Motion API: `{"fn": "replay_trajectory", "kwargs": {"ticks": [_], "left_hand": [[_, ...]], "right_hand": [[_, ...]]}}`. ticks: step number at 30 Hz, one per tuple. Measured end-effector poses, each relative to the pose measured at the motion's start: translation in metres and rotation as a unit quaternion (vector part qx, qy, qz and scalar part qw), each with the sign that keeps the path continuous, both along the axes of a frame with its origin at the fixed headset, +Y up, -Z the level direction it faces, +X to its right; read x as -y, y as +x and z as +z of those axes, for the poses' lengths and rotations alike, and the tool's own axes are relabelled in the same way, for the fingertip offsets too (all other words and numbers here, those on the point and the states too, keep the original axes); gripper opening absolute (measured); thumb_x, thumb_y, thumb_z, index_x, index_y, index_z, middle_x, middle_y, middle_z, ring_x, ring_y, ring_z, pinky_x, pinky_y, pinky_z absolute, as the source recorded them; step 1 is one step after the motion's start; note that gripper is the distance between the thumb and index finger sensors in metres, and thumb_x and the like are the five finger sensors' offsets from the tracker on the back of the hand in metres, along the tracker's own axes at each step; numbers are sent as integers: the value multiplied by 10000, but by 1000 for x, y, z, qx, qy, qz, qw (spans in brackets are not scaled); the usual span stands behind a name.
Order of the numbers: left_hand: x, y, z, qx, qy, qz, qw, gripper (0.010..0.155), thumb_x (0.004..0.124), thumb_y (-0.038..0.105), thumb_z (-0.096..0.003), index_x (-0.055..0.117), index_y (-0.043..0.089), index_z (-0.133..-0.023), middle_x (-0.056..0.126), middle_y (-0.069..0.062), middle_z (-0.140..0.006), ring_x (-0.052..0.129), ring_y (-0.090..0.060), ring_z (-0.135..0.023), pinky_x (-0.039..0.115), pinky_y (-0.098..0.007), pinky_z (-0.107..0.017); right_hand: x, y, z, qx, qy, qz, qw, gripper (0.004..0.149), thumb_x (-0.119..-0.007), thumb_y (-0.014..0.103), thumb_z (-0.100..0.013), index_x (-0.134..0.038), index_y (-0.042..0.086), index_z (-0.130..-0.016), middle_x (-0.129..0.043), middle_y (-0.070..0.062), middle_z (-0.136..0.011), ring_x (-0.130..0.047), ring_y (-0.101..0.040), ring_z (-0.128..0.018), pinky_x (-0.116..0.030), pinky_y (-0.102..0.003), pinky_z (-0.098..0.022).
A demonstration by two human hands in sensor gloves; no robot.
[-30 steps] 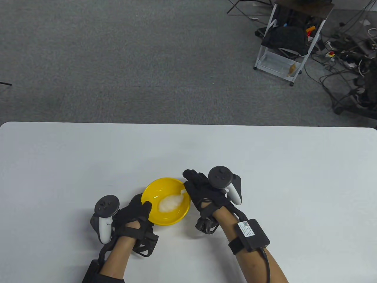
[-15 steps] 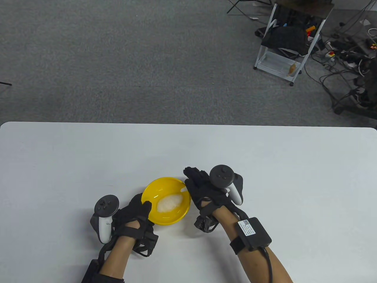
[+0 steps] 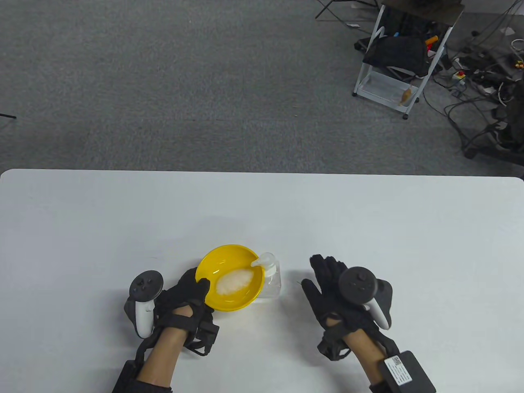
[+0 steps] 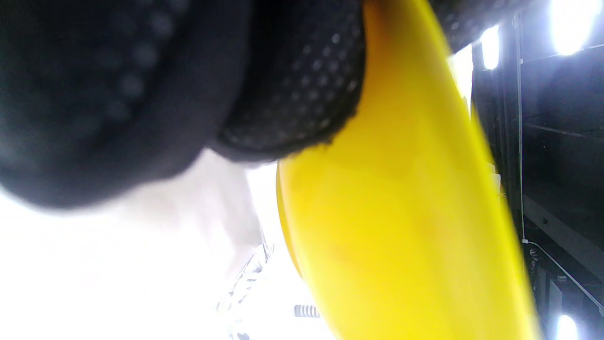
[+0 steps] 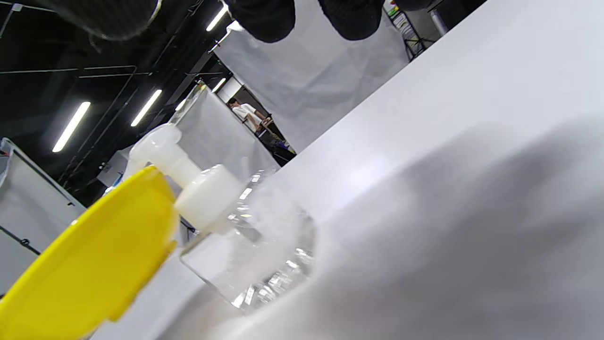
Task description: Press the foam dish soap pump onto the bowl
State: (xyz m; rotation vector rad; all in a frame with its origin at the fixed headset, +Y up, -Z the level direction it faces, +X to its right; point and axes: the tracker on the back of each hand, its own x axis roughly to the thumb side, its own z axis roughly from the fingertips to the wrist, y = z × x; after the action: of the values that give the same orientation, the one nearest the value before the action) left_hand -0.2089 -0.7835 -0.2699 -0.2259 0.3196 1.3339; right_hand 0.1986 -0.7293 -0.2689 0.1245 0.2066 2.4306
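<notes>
A yellow bowl (image 3: 221,262) sits near the table's front edge with a mound of white foam (image 3: 234,282) inside. My left hand (image 3: 192,290) holds its left rim, thumb over the edge; the bowl's wall fills the left wrist view (image 4: 401,212). A clear soap bottle (image 3: 272,284) with a white pump head (image 3: 266,262) stands upright against the bowl's right side, nozzle over the rim. It also shows in the right wrist view (image 5: 255,255), pump head (image 5: 188,184) up. My right hand (image 3: 327,282) lies open on the table, to the right of the bottle, apart from it.
The white table (image 3: 368,229) spreads wide on all sides of the bowl. Beyond its far edge is grey carpet, with a white rack (image 3: 393,82) and cables at the back right.
My right hand has lifted off the pump and moved right and toward me, uncovering the bottle. The left hand and bowl have stayed put.
</notes>
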Motion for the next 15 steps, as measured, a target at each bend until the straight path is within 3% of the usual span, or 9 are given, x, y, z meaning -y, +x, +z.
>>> {"fn": "replay_trajectory", "kwargs": {"ticks": [3,8,12,15], "left_hand": [[-2,-3,1,-27,13,17,999,584,795,384,-415,630,130,-913,1009,-55,-259,1058,-187,31,905,-334,42],[-7,-13,8,-23,1,23,999,597,799,385,-417,617,126,-923,1005,-65,-265,1058,-189,26,904,-334,39],[-7,-24,18,-45,-2,28,999,591,791,383,-421,614,131,-925,1008,-57,-271,1060,-186,21,906,-332,35],[-5,-32,24,-71,-15,39,997,591,792,378,-422,615,122,-924,1007,-68,-275,1059,-198,16,903,-341,32]], "right_hand": [[7,24,19,16,-3,6,1000,786,-553,633,-428,-347,267,-1093,-256,-248,-1141,-174,-544,-1018,-325,-856,-567],[28,52,34,60,18,-5,998,781,-564,629,-432,-364,260,-1091,-261,-251,-1138,-169,-544,-1013,-308,-859,-561],[42,58,33,47,-34,14,998,789,-561,630,-433,-316,274,-1093,-200,-248,-1136,-100,-537,-1005,-238,-865,-552],[43,54,30,53,-10,56,997,786,-568,631,-429,-320,286,-1090,-210,-235,-1140,-106,-529,-1009,-229,-865,-549]]}}
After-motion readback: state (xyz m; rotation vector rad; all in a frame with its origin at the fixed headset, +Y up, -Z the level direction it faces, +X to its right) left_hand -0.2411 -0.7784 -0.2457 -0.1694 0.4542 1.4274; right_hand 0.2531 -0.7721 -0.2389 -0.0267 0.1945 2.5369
